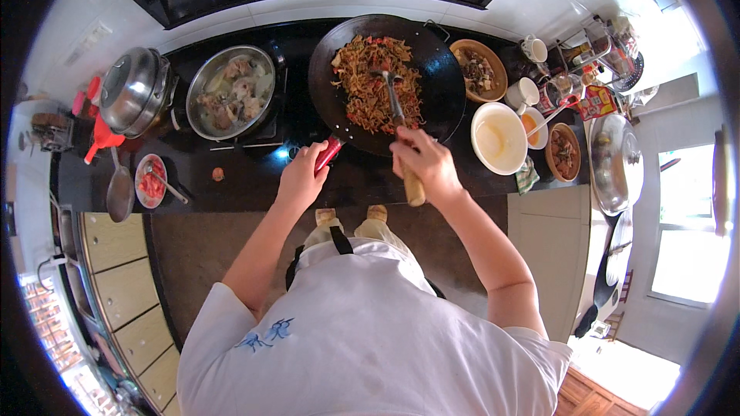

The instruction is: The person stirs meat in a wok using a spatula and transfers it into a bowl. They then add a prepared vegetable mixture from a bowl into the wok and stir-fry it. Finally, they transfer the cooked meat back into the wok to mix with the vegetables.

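the left hand (302, 173) is closed around the red handle (329, 153) of the black wok (443, 77), which sits on the dark stove top with its near rim close to the counter's front edge, while the right hand (424, 163) is clamped on the wooden grip of a spatula (395, 104) whose blade rests in the stir-fried noodles (374, 81) at the wok's middle. to the left a steel pot of broth (230, 92) stands just beside the wok, little gap between the rims. to the right a white bowl (499, 139) and a brown dish (479, 69) crowd close to the wok's edge — the barest stretch of counter lies in front, between the two hands and the edge.
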The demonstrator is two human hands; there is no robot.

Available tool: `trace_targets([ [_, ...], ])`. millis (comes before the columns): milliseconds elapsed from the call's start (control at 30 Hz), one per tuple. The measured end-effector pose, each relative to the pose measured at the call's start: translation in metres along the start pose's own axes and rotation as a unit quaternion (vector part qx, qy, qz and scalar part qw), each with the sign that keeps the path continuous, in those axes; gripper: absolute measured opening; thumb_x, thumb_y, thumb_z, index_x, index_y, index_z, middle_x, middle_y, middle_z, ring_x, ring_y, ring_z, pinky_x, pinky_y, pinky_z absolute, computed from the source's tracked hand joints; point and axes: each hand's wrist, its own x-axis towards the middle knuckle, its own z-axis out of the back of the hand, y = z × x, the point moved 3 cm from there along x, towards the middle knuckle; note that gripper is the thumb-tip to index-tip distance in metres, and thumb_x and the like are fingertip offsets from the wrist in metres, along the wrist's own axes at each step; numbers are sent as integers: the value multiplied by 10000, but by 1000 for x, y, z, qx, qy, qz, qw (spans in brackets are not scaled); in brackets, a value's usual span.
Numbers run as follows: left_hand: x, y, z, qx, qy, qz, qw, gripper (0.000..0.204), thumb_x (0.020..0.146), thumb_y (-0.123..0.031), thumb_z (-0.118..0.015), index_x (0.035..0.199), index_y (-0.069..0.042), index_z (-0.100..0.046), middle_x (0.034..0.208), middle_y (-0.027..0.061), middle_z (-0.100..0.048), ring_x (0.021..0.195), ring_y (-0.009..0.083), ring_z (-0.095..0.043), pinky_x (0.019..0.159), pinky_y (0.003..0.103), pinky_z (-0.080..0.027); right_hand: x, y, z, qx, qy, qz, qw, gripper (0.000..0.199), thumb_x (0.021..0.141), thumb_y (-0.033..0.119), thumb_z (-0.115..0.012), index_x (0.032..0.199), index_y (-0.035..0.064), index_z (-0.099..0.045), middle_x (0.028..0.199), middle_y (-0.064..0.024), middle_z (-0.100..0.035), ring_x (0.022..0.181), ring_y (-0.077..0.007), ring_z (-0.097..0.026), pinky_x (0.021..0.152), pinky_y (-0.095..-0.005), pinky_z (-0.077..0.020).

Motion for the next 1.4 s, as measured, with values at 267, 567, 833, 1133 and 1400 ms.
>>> trace_targets([
  [267, 1, 0, 0, 17, -10, -14, 1000, 457, 805, -96, -676, 1214, -134, -476, 987, 152, -590, 823, 369, -630, 674, 438, -530, 1, 29, 29, -17, -26, -1, 999, 276, 635, 13, -731, 901, 51, -670, 1064, -117, -614, 823, -259, -658, 669, -324, -561],
  [567, 0, -5, 6, 44, 9, -36, 998, 546, 786, -110, -706, 1252, -89, -421, 1159, 162, -492, 848, 387, -636, 671, 426, -556, -3, 65, 22, -39, -104, 24, 993, 304, 605, 20, -727, 902, 61, -676, 1071, -98, -620, 874, -269, -665, 675, -321, -572],
  [833, 2, -2, 3, 39, -7, -101, 994, 543, 755, -108, -733, 1203, -48, -432, 1139, 200, -470, 998, 390, -549, 823, 440, -497, -29, 20, 30, 275, -386, -263, 841, 61, 865, 0, -611, 917, -31, -607, 1007, -150, -644, 873, -263, -670, 776, -347, -591],
  [1133, 24, -97, -27, 96, -86, -182, 975, 404, 738, -82, -728, 1097, -74, -543, 1172, 159, -449, 1091, 373, -444, 923, 452, -401, -156, -66, 108, 496, -588, -370, 520, 171, 921, 128, -564, 972, -27, -515, 933, -175, -648, 794, -282, -690, 771, -354, -607],
  [1400, 58, -278, -224, -50, 48, -287, 956, 196, 765, -50, -676, 958, -78, -660, 1100, 115, -543, 1065, 327, -504, 893, 412, -436, -323, -148, 252, 348, -641, -358, 584, 106, 914, 113, -537, 884, 16, -507, 936, -168, -648, 686, -287, -691, 634, -337, -604],
])
